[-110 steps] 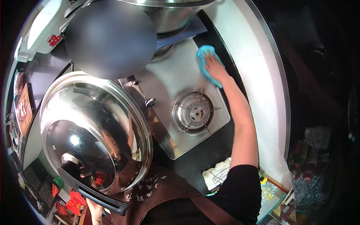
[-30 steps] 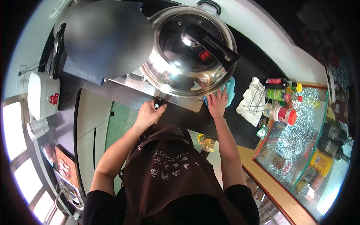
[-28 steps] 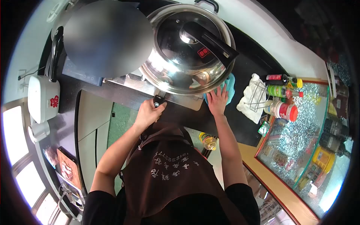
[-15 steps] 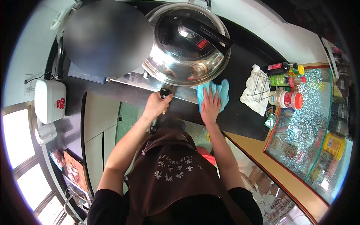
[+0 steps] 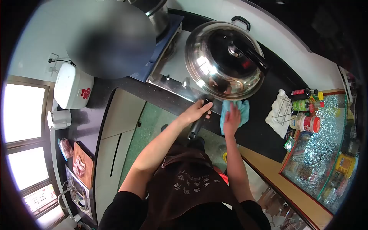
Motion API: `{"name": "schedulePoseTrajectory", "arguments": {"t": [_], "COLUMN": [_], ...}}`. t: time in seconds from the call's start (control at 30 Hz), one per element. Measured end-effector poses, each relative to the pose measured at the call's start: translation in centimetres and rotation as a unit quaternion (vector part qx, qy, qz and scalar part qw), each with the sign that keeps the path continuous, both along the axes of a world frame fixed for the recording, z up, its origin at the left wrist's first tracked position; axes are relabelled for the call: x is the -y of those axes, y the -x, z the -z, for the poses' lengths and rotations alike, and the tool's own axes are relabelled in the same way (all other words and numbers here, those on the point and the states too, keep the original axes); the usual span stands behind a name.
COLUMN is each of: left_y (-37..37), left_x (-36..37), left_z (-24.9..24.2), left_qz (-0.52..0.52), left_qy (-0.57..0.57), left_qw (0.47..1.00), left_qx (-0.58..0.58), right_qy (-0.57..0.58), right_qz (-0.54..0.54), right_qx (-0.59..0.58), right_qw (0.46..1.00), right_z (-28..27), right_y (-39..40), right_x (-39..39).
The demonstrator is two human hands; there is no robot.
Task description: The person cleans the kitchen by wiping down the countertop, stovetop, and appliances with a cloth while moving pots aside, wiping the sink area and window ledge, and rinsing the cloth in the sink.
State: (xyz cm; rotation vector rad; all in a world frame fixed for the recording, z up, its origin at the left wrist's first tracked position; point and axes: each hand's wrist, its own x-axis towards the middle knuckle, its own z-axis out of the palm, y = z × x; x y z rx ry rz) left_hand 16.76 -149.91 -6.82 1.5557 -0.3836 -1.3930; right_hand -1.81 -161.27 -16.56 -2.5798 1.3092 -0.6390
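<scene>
My left hand (image 5: pixel 196 112) is wrapped around the black handle (image 5: pixel 199 124) of a wok. A shiny domed lid (image 5: pixel 207 73) with a black centre and a long black knob grip covers the wok, hiding what is inside. On the dark counter just below the wok's rim, my right hand (image 5: pixel 231 120) lies on a light blue cloth (image 5: pixel 243 115) with its fingers stretched out and slightly blurred. The cloth's far edge is partly under the rim's outline.
Left of the wok is a blue-edged gas stove (image 5: pixel 153 65) with a steel pot (image 5: pixel 159 21). To the right are a white rag (image 5: pixel 276 115) under a wire rack and several seasoning bottles (image 5: pixel 306 105). Raw meat (image 5: pixel 79 166) lies on a cutting board (image 5: pixel 89 156) at left.
My view has swung, so more of the stove and the left counter shows. The left hand keeps its grip on the wok handle; the right hand stays on the cloth, its fingers closer together.
</scene>
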Motion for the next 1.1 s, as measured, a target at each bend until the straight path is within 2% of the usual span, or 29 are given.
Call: {"name": "schedulePoseTrajectory", "arguments": {"t": [0.03, 0.07, 0.17, 0.2, 0.3, 0.37, 0.5, 0.6, 0.7, 0.77, 0.83, 0.87, 0.9, 0.93, 0.97, 1.03, 1.07, 1.1], "left_y": [-0.4, -0.8, -4.0, -5.5, -9.6, -12.7, -17.2, -20.7, -24.8, -27.9, -31.3, -32.7, -34.4, -36.0, -37.0, -38.0, -38.3, -38.7], "left_x": [-0.9, -2.4, -8.7, -11.1, -17.4, -20.1, -24.3, -26.1, -27.1, -26.9, -25.9, -25.2, -24.7, -23.6, -22.4, -20.2, -19.5, -18.9], "left_z": [0.7, 1.4, 0.6, 1.1, 2.2, 2.2, 1.0, 1.1, 1.2, -2.7, -5.6, -7.8, -9.0, -10.3, -12.0, -14.9, -15.5, -15.9], "left_qz": [0.001, 0.005, 0.031, 0.046, 0.082, 0.105, 0.132, 0.141, 0.077, -0.041, -0.202, -0.276, -0.3, -0.289, -0.246, -0.159, -0.113, -0.066], "left_qy": [0.012, 0.029, 0.05, 0.036, -0.007, -0.024, -0.037, -0.021, 0.061, 0.091, 0.187, 0.161, 0.181, 0.176, 0.158, 0.115, 0.078, 0.042], "left_qw": [0.999, 0.997, 0.988, 0.984, 0.979, 0.977, 0.974, 0.973, 0.971, 0.966, 0.891, 0.852, 0.814, 0.756, 0.734, 0.676, 0.71, 0.739], "left_qx": [0.051, 0.072, 0.14, 0.168, 0.188, 0.184, 0.179, 0.182, 0.219, 0.236, 0.362, 0.415, 0.464, 0.56, 0.613, 0.71, 0.691, 0.669], "right_qy": [0.06, 0.029, 0.028, 0.041, -0.087, -0.046, -0.048, -0.046, -0.145, -0.198, -0.248, -0.215, -0.203, -0.163, -0.123, -0.034, 0.012, 0.005], "right_qz": [-0.021, 0.015, 0.037, 0.02, 0.005, -0.006, 0.011, -0.027, -0.01, 0.044, 0.123, 0.093, 0.072, 0.043, 0.012, -0.048, -0.08, -0.062], "right_qx": [-0.066, -0.117, -0.13, -0.179, -0.007, -0.074, -0.03, -0.02, 0.104, 0.272, 0.397, 0.405, 0.376, 0.322, 0.265, 0.148, 0.089, 0.045], "right_qw": [0.996, 0.993, 0.99, 0.983, 0.996, 0.996, 0.998, 0.998, 0.984, 0.941, 0.875, 0.884, 0.901, 0.932, 0.956, 0.987, 0.993, 0.997], "right_z": [0.8, 1.5, 1.2, 2.5, 0.7, 0.7, 2.1, 1.9, 1.2, 1.2, -0.9, -4.6, -8.5, -11.0, -12.2, -10.1, -8.9, -9.3], "right_y": [-1.1, -1.9, -4.6, -5.4, -11.6, -15.4, -22.6, -26.2, -28.9, -29.5, -30.1, -30.7, -31.6, -32.9, -34.3, -37.7, -39.2, -40.1], "right_x": [-0.3, -0.9, -5.3, -6.9, -12.2, -14.6, -18.4, -20.6, -21.1, -19.9, -18.7, -17.7, -16.8, -15.5, -14.3, -13.2, -12.8, -13.4]}}
